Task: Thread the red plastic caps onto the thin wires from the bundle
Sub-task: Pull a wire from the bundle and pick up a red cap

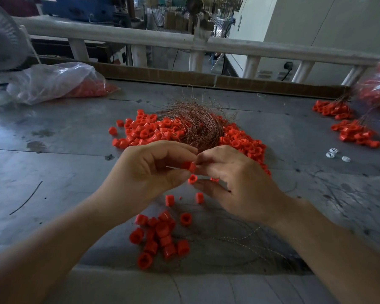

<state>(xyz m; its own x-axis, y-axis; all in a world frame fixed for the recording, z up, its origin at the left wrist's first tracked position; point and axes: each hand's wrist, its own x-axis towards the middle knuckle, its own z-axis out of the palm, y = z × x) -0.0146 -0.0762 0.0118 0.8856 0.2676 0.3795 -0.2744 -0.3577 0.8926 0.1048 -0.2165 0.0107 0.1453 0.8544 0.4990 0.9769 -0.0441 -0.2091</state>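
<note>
My left hand point(147, 170) pinches a red plastic cap point(189, 166) between thumb and fingertips, above the table's middle. A thin wire point(171, 168) pokes out of the cap to the left. My right hand point(235, 183) meets it from the right, fingertips pinching the wire at the cap. A second red cap point(192, 179) sits just below, between both hands. Behind them lies the bundle of thin copper-coloured wires point(198, 126) on a big heap of loose red caps point(149, 130). Below my hands lies a small cluster of caps point(160, 238) with wires point(239, 240) trailing right.
A clear plastic bag point(57, 82) with red caps lies at the back left by a fan point(2, 40). Caps on wires point(347, 126) are piled at the right edge, near small white parts point(333, 153). A railing point(184, 42) bounds the grey metal table point(53, 172).
</note>
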